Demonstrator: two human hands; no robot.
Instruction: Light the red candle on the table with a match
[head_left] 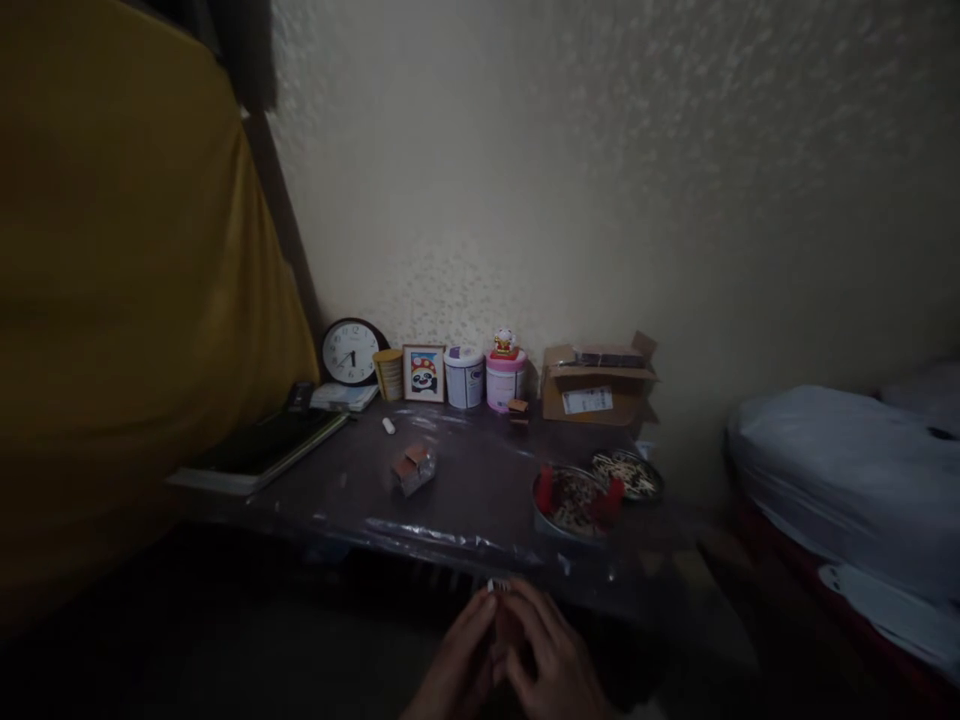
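Head view: a small item (495, 592) is being held between both hands, just below the desk (480, 470) edge.
Left hand (456, 665): the small item is being pinched.
Right hand (553, 665): the small item is being gripped; nearer the bowl (541, 518).
Axis: cannot be told.

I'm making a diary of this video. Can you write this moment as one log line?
left hand + right hand: pinching one small object together | nearest: metal bowl on table | clock at wall
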